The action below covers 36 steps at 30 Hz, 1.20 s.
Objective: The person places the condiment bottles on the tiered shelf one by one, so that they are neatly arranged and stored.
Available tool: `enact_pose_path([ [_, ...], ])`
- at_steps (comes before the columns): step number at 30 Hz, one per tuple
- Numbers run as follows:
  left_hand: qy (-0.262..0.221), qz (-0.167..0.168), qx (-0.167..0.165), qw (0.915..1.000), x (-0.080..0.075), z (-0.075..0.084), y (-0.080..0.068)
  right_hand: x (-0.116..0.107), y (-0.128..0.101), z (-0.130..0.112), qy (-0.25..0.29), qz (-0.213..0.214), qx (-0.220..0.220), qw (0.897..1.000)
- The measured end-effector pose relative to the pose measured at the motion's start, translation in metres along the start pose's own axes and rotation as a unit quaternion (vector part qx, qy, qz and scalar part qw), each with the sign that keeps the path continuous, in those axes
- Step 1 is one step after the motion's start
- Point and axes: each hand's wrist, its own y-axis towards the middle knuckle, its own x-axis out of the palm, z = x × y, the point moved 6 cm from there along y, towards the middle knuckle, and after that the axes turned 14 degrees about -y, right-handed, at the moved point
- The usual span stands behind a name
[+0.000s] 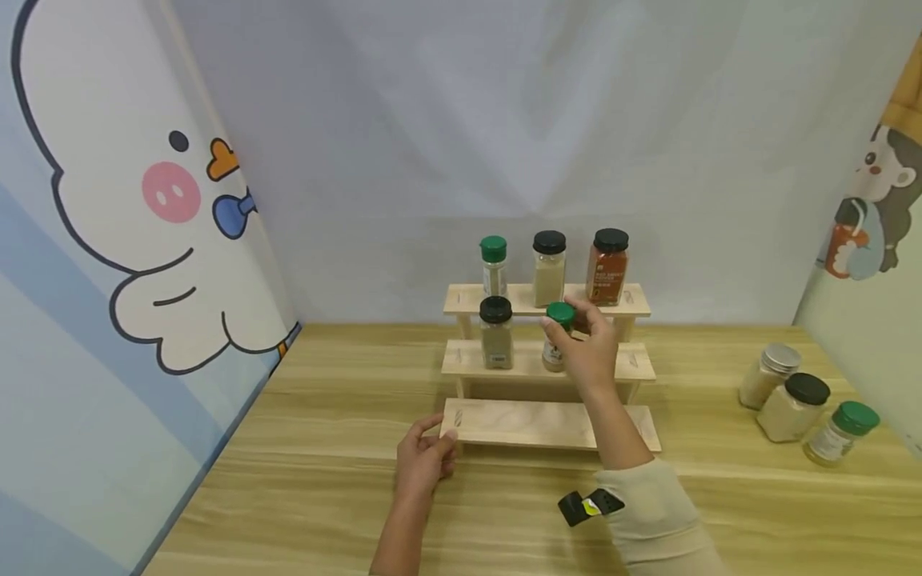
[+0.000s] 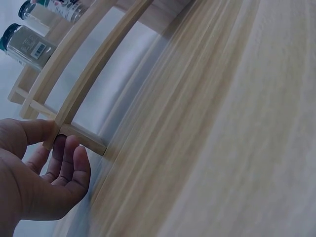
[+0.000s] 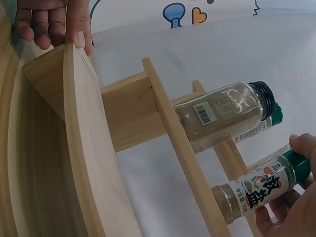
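Observation:
My right hand (image 1: 594, 352) grips a green-capped spice shaker (image 3: 261, 189) near its cap, thumb on one side and fingers on the other. The shaker's base is right at the middle step of a three-step wooden spice rack (image 1: 526, 420). Left of it on that step stands a black-capped spice jar (image 1: 497, 336). My left hand (image 2: 44, 173) pinches the left end of the rack's lowest step, thumb on top and fingers curled beneath. On the top step are another green-capped shaker (image 1: 493, 264), a black-capped jar of pale powder (image 1: 550, 270) and a red spice jar (image 1: 607, 269).
At the right of the wooden table (image 1: 324, 448) stand a silver-capped jar (image 1: 769, 376), a black-capped jar (image 1: 792, 408) and a green-capped shaker (image 1: 839, 434). A pale wall (image 1: 403, 160) rises behind the rack. A printed cartoon panel (image 1: 108, 320) borders the table's left side.

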Motion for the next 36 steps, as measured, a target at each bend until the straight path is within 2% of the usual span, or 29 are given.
enact_pose_path([
  [13, 0.005, -0.002, 0.010, 0.9999, 0.001, 0.004, -0.004, 0.012, -0.004, 0.002, -0.006, 0.028, 0.052, 0.998],
  [19, 0.007, -0.001, 0.006, 1.0000, 0.001, 0.004, -0.003, 0.006, -0.012, 0.004, -0.023, 0.010, 0.052, 0.998],
  [27, 0.005, -0.004, 0.005, 1.0000, 0.002, 0.001, -0.004, -0.027, -0.044, 0.013, -0.011, -0.013, 0.068, 0.998],
  [36, 0.005, 0.004, 0.008, 1.0000, 0.002, 0.001, -0.003, -0.088, -0.050, 0.024, -0.040, 0.018, 0.125, 0.991],
])
